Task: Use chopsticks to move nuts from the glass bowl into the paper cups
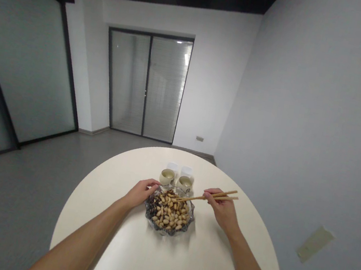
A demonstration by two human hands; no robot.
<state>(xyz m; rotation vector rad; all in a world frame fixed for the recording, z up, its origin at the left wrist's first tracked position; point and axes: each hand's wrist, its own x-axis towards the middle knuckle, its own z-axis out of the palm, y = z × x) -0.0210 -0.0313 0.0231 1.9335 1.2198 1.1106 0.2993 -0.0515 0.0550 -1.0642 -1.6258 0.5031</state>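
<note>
Head cam: dark mark on the R cup [185, 183], prob. a char., too small to read; the L cup [167, 177] beside it shows a bit of dark print too. My R hand [222, 210] pinches the chopsticks [191, 198], tips down in the mixed nuts [171, 211], L of my grip. My L hand [139, 192] is at the far-L rim of the glass bowl [165, 231], fingers bent, touching; can't tell if they pinch it. Bowl's clear, wavy-edged, on the bench [208, 262] betw. my hands. Nuts: smooth pale ovals up front, small dark bits on L. Chopsticks slim, brown, wood-like; cups round, greenish-beige; 2 white squarish dishes [186, 170] behind.
</note>
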